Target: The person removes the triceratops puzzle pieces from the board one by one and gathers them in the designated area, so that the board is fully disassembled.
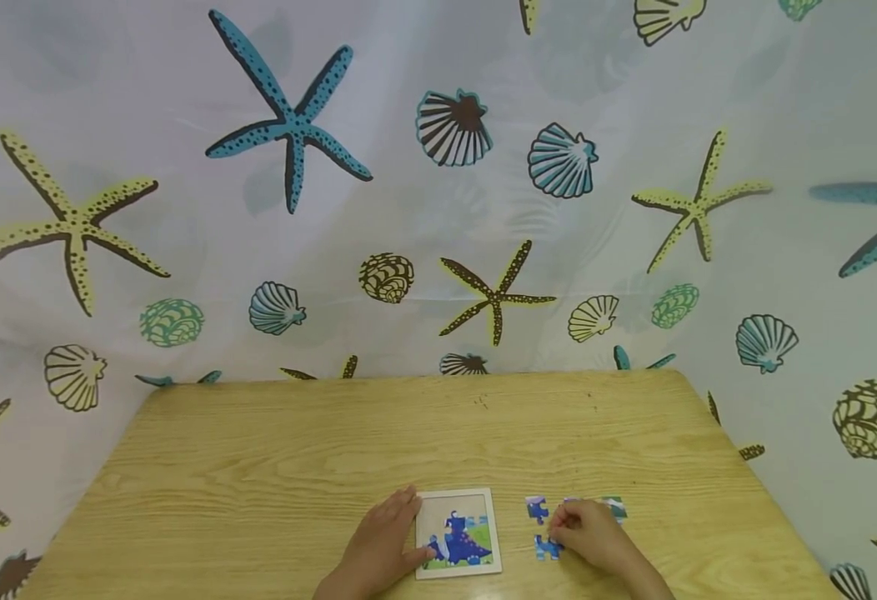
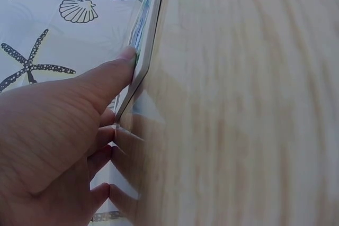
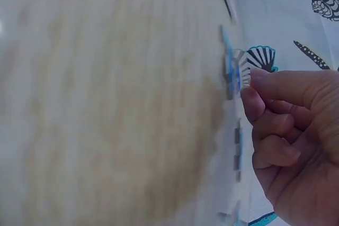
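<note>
A square puzzle tray (image 1: pixel 495 533) with a pale rim lies flat on the table, its lower part filled with joined pieces of a purple-blue dinosaur (image 1: pixel 464 546). My left hand (image 1: pixel 382 537) rests at the tray's left edge. Its thumb lies over the rim in the left wrist view, its other fingers extended beside the tray. To the right, my right hand (image 1: pixel 588 531) has curled fingers, thumb and index pinching at the edge of a blue puzzle piece (image 1: pixel 547 548). Blur in the right wrist view hides the exact contact. Another loose piece (image 1: pixel 536 507) lies just behind it.
More loose pieces lie behind my right hand, one green and dark (image 1: pixel 614 507) and one (image 1: pixel 572 502) mostly covered by the hand. The wooden table (image 1: pixel 273 458) reaches back to a curtain (image 1: pixel 378 208) printed with starfish and shells, which also hangs along both sides.
</note>
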A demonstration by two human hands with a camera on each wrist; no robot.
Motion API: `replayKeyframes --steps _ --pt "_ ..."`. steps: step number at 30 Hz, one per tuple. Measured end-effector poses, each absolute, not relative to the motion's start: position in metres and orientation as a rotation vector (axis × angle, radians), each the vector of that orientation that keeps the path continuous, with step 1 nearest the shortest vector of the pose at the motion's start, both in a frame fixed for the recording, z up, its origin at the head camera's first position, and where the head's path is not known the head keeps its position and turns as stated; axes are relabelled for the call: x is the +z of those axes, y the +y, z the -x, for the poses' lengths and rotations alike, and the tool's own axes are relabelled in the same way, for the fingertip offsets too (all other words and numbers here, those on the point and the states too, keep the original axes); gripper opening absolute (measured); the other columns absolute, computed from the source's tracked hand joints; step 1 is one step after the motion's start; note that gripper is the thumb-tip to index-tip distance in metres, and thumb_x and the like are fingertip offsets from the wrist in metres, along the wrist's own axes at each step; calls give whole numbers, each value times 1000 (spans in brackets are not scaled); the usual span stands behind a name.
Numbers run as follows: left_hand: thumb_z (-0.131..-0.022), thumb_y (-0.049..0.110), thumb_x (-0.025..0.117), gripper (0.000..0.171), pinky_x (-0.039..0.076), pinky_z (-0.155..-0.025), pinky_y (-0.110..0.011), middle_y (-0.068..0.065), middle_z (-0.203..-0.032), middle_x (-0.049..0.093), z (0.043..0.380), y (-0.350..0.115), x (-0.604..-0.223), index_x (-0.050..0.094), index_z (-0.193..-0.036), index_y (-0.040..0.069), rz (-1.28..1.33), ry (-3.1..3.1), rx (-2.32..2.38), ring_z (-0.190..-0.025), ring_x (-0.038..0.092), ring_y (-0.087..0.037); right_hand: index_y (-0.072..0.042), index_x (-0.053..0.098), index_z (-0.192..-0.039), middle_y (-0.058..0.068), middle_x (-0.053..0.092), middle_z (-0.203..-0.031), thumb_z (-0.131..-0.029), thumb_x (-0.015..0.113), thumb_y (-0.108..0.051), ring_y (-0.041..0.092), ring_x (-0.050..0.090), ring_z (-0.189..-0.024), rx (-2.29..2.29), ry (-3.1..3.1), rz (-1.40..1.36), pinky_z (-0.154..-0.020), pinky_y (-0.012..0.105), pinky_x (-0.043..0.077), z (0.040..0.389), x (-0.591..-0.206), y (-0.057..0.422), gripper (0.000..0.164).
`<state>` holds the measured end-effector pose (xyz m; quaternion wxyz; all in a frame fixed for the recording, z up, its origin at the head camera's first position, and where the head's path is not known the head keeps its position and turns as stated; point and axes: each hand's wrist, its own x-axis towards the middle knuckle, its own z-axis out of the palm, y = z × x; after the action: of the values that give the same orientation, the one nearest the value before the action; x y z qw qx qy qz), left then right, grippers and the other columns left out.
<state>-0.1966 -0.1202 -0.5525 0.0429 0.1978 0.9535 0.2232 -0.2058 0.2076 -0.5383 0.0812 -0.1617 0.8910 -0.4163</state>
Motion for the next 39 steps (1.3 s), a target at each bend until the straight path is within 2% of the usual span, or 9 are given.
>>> replayKeyframes --steps 7,12,15,20,24,31,39 --pt "-81 45 70 74 31 -105 -57 -20 -144 40 197 -122 -552 47 -134 -2 -610 2906 706 -133 36 -39 -7 65 -84 -4 60 -76 -87 67 -11 1 41 -54 -1288 2665 597 -48 18 39 210 -522 182 5" --pt "-82 45 69 73 31 -105 -57 -20 -144 40 196 -123 -552 47 -134 -2 -614 2899 719 -133 36 -38 -10 67 -83 -6 60 -75 -87 67 -12 0 39 -53 -1268 2624 665 -48 17 37 216 -520 147 5" --pt "-81 45 70 74 32 -104 -57 -20 -144 41 195 -123 -551 48 -133 -2 -619 2900 719 -132 37 -39 -7 67 -86 -7 59 -75 -86 66 -9 1 42 -56 -1277 2582 693 -50 18 39 219 -523 126 2" --pt "-81 45 70 74 33 -103 -57 -20 -144 41 194 -122 -550 48 -133 -2 -634 2913 695 -131 38 -38 -2 66 -98 -6 56 -75 -84 69 -9 2 44 -59 -1267 2534 699 -53 18 40 225 -528 103 16" --pt "-81 45 70 73 33 -104 -56 -19 -144 41 195 -123 -549 48 -134 -1 -624 2916 680 -132 38 -37 -1 64 -103 -6 53 -74 -82 73 -11 2 44 -59 -1240 2530 698 -54 18 40 228 -533 94 25" --pt "-81 45 71 73 33 -103 -56 -19 -143 42 196 -121 -548 48 -133 -1 -634 2925 664 -132 38 -37 -5 63 -98 -8 49 -68 -81 74 -10 2 43 -57 -1186 2539 658 -54 18 39 230 -541 89 21" --pt "-81 45 70 74 34 -104 -56 -18 -144 41 194 -122 -550 48 -134 -1 -631 2933 666 -132 38 -37 -7 62 -96 -8 48 -68 -80 75 -12 3 43 -58 -1161 2548 645 -55 19 39 230 -542 88 21"
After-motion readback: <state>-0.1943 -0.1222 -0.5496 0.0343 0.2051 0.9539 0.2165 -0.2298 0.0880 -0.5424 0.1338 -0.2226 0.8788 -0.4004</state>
